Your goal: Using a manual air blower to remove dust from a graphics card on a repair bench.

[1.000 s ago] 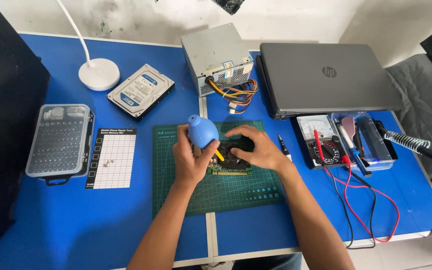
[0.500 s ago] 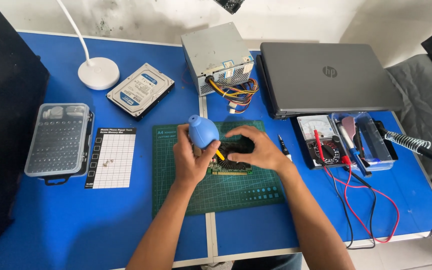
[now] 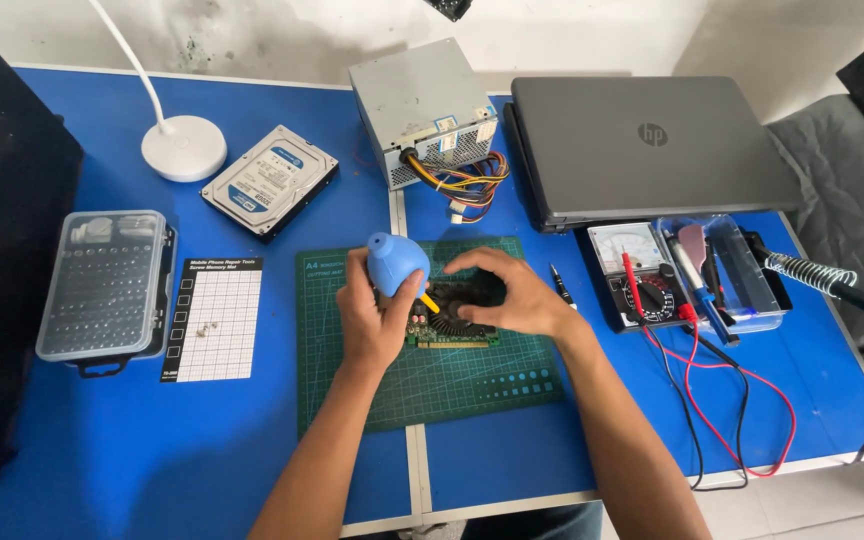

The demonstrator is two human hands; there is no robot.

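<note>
Squarely in the middle of the green cutting mat (image 3: 432,385) lies a graphics card (image 3: 457,322), its black fan uppermost and its gold edge connector facing the person. The left hand (image 3: 372,320) is wrapped around a blue rubber air blower (image 3: 395,264), fingers closed on the bulb, with the yellow nozzle (image 3: 430,301) angled down at the fan. The right hand (image 3: 517,298) rests on the far side of the card with fingers curled over the fan housing, pinning it flat. To do this well, I judge that the fan should be kept from spinning under the puffs, so the right fingers belong on the hub or blades; the nozzle should stay just off the fins without touching them, and short squeezes should drive dust away from the face, toward the far edge of the mat. Room for moving is fair: the mat has bare margin in front and to the left of the card. Off the mat's right edge a pen-like tool (image 3: 562,285) lies near, and beyond it an analogue multimeter (image 3: 637,270) trails red and black leads (image 3: 722,400) toward the tabletop's (image 3: 112,430) front edge, which a swinging right forearm could snag. Behind the mat stand a power supply unit (image 3: 422,105) with loose coloured wires and a closed laptop (image 3: 652,145); leftwards lie a hard drive (image 3: 270,182), a screw memory mat (image 3: 214,318) and a bit case (image 3: 104,285), well apart.
</note>
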